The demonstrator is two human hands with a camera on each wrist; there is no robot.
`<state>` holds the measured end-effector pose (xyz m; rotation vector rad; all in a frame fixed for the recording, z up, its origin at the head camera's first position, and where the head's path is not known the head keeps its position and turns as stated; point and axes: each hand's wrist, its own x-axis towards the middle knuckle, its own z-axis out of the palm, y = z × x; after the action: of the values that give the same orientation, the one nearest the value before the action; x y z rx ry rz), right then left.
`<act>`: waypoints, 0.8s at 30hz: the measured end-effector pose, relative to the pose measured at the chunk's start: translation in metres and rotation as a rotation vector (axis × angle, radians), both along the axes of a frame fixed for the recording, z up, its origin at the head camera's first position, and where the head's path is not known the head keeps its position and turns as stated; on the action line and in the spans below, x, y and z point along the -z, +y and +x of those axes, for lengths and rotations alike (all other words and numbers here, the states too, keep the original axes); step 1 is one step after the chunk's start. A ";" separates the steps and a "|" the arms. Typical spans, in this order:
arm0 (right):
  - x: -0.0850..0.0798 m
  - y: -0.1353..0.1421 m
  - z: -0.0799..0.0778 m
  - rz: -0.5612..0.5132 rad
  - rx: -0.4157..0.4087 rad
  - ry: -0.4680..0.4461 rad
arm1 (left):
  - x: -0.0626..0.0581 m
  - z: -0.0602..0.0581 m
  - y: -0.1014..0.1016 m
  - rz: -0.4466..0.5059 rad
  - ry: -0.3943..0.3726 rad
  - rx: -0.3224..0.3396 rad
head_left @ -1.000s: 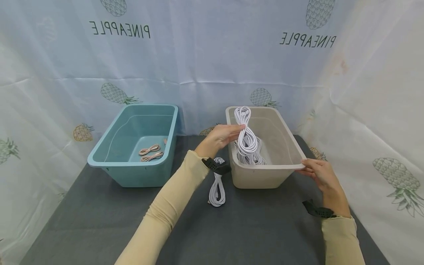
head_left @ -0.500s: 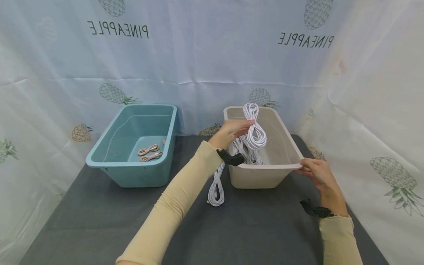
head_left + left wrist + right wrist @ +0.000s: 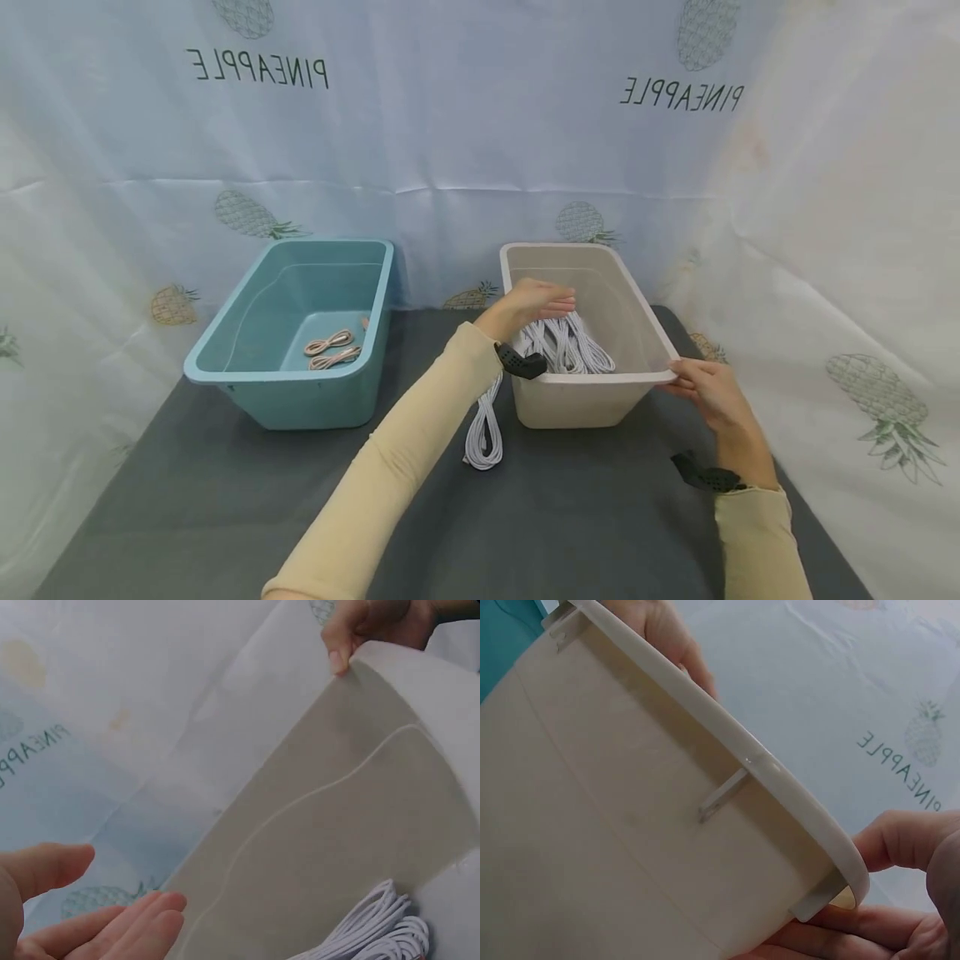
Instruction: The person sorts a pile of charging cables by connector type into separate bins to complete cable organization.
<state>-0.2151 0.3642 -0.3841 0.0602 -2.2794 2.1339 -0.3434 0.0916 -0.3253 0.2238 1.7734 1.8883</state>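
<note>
My left hand is over the left part of the beige bin, with nothing in it. In the left wrist view its thumb and fingers are apart and relaxed. Below it, several bundled white cables lie in the bin; the hand hides part of them. My right hand grips the bin's front right corner. The right wrist view shows the thumb on top of the rim and the fingers underneath. Another bundled white cable lies on the dark tabletop left of the bin, its far end behind my left wrist.
A teal bin stands to the left, with small pinkish-tan cables on its floor. Behind both bins hangs a pale curtain printed with pineapples, and it continues along both sides. A dark cloth covers the table.
My left hand has moved right over the beige bin and let go of a bundled white cable, which now lies among the others. The right hand keeps its grip on the rim.
</note>
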 end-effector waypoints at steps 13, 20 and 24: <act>0.001 0.000 0.003 -0.026 0.000 -0.001 | -0.008 0.024 -0.023 0.046 -0.053 -0.050; 0.003 0.000 0.002 -0.087 -0.009 -0.001 | -0.010 0.034 -0.046 0.092 -0.097 -0.089; 0.002 -0.001 0.002 -0.101 -0.009 0.003 | -0.009 0.039 -0.056 0.094 -0.111 -0.127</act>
<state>-0.2136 0.3632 -0.3863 0.0722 -2.1701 2.2484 -0.3047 0.0351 -0.3159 0.0399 1.6620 2.0350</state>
